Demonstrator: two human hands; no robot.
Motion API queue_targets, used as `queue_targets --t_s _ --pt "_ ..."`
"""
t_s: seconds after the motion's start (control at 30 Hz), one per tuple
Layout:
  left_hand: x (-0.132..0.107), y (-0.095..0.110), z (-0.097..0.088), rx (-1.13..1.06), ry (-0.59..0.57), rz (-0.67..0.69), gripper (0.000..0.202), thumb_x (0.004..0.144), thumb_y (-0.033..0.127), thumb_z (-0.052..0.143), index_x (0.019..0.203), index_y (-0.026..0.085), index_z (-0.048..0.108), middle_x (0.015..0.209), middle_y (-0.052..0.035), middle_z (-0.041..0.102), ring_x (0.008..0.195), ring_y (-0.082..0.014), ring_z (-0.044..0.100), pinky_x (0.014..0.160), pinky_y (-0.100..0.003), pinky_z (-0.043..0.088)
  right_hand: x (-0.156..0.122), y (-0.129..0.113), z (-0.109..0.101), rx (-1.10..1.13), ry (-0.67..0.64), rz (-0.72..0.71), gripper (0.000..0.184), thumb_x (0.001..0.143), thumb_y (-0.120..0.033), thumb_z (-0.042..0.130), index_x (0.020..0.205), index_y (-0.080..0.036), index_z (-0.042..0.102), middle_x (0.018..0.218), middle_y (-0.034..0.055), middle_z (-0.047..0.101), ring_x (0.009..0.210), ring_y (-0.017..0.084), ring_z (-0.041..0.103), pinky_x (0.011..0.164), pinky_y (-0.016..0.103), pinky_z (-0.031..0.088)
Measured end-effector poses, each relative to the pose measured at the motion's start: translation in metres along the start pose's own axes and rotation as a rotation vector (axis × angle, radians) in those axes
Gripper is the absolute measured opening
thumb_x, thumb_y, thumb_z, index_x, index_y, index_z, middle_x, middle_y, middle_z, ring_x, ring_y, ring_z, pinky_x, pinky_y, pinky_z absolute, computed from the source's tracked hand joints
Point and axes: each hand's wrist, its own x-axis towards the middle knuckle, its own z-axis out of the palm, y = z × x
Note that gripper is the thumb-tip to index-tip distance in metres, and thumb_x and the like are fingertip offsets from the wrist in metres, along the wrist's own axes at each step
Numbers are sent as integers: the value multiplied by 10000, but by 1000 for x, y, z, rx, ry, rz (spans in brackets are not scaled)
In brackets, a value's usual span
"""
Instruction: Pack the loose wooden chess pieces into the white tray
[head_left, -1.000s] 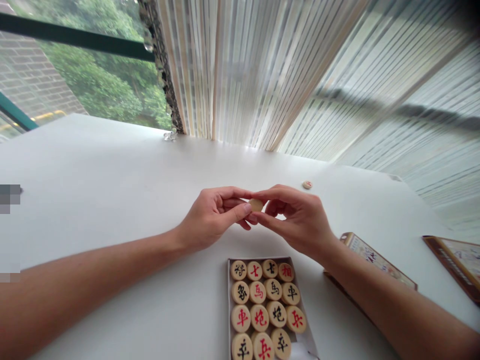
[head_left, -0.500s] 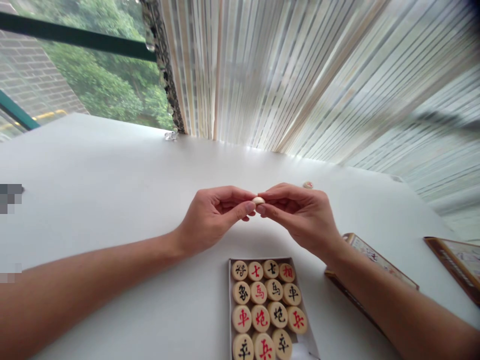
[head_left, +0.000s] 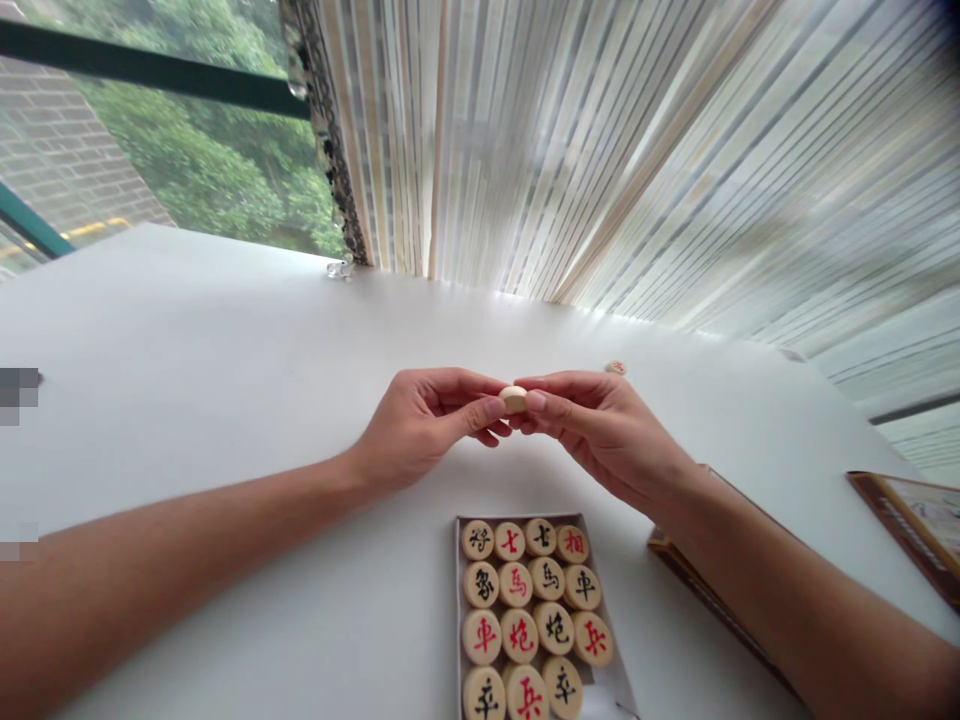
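Observation:
Between the fingertips of my left hand (head_left: 431,425) and my right hand (head_left: 596,415) is a pale round Chinese chess piece (head_left: 514,400). Both hands pinch it, thumbs on the near side, above the white table. Its edge faces me, so any character on it is hidden. Below my hands stands an open shallow box (head_left: 592,690) with rows of Chinese chess pieces (head_left: 520,636), marked in red or black. One lone piece with a red mark (head_left: 616,368) lies on the table just beyond my right hand.
A brown-edged box (head_left: 720,580) lies partly under my right forearm. Farther right is a similar patterned box or lid (head_left: 911,530). Striped curtains (head_left: 540,150) hang along the back edge of the white table (head_left: 225,370). A small clear object (head_left: 340,269) sits near the curtain's left end.
The held piece has turned a little, so more of its edge shows. My right thumb and fingers have shifted on it, and my right forearm covers more of the brown-edged box.

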Motion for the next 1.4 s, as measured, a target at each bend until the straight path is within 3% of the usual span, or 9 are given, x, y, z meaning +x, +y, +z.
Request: queue_targets --t_s 0.27,0.57,0.83,1.03,1.2,1.4 --pt "-1 2 0 -33 4 -32 373 826 267 920 1127 125 752 793 -49 836 744 -169 803 679 -235 668 -1 0 2 -30 0 9 211 809 -317 944 991 -233 882 862 63 843 758 150 762 733 279 615" --pt "-6 1 4 33 -27 64 248 838 148 893 1038 118 749 839 -51 841 778 -165 818 707 -216 666 0 6 -1 -117 28 -29 327 661 -287 1027 938 -202 876 814 62 826 675 153 718 626 269 597" --pt "-11 -1 4 173 -99 188 182 918 157 816 1087 130 757 949 -72 845 909 -182 828 899 -283 673 -1 5 1 -139 -15 1 215 733 -307 988 808 -176 835 691 24 753 627 127 643 598 251 526" --pt "-8 -3 2 163 -13 161 283 859 229 879 1095 124 762 955 -89 841 854 -206 825 836 -309 691 -1 1 2 -49 -34 29 205 815 -370 929 900 -191 878 772 55 797 698 140 687 677 270 558" --pt "-8 -3 3 137 3 167 261 855 207 881 1072 112 769 909 -90 841 819 -195 820 777 -283 684 -2 1 2 -31 -48 38 171 794 -277 949 929 -209 869 786 31 801 715 125 681 708 260 547" --pt "-11 0 5 162 -35 173 206 871 178 863 1044 114 771 933 -94 845 864 -207 832 826 -296 693 -1 4 1 -50 -39 42 243 699 -281 1007 856 -192 844 770 33 797 684 138 672 674 281 543"
